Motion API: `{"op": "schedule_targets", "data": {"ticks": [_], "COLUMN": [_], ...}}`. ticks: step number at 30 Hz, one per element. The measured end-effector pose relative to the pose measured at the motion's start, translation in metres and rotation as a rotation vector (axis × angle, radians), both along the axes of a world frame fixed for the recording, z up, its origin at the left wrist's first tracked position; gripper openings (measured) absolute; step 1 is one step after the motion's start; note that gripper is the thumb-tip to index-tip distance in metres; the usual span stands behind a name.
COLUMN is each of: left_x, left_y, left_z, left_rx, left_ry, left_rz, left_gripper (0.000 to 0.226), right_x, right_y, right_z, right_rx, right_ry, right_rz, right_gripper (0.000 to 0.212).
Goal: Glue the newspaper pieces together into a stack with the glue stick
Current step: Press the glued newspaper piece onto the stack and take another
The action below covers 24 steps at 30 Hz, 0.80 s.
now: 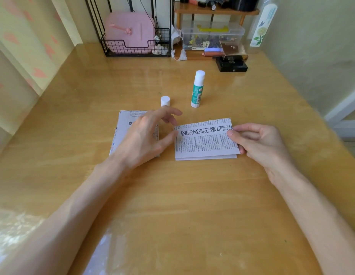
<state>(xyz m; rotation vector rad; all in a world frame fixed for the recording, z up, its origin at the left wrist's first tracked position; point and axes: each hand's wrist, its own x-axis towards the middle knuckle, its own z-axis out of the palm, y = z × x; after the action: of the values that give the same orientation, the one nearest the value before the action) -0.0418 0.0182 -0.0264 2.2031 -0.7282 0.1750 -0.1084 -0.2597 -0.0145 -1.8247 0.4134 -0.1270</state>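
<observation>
My right hand (260, 143) pinches the right edge of the top newspaper piece (204, 139), thumb on the print and the other fingers curled beneath. That piece lies on the stack (206, 157) near the middle of the table (192, 205), with the stack's front edge showing just beyond it. My left hand (144, 135) is spread and relaxed over the loose newspaper pieces (123, 124) just left of the stack. Its thumb reaches the top piece's left edge, though I cannot tell whether the palm rests on the paper or hangs above it.

Toward the far edge, the glue stick (197, 89) stands upright. Its white cap (165, 101) stands apart to its left, near the loose pieces. Along the far edge sit a black wire basket (133, 49) holding something pink and a clear plastic box (212, 35).
</observation>
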Motion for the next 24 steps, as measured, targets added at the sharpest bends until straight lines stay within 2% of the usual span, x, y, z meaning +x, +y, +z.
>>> {"op": "schedule_targets", "data": {"ticks": [6,17,21,24], "left_x": [-0.0013,-0.0021,-0.0022,-0.0021], "left_y": [-0.0023,-0.0024,-0.0024,-0.0025], "left_z": [-0.0088,-0.0078,-0.0083,-0.0088], "left_rx": [0.191,0.217,0.23,0.236], "left_ry": [-0.031,-0.055,-0.072,-0.07], "left_rz": [-0.113,-0.129,-0.135,-0.142], "left_gripper": [0.039,0.04,0.041,0.041], "right_x": [0.0001,0.0019,0.0023,0.0039], "right_y": [-0.0003,-0.0029,-0.0024,-0.0004], "right_z": [-0.0011,-0.0058,-0.0064,-0.0085], "right_rx": [-0.002,-0.047,-0.131,-0.358], "right_ry": [-0.012,-0.024,-0.028,-0.054], "right_rz": [0.003,0.017,0.026,0.02], "right_gripper": [0.012,0.013,0.018,0.022]}}
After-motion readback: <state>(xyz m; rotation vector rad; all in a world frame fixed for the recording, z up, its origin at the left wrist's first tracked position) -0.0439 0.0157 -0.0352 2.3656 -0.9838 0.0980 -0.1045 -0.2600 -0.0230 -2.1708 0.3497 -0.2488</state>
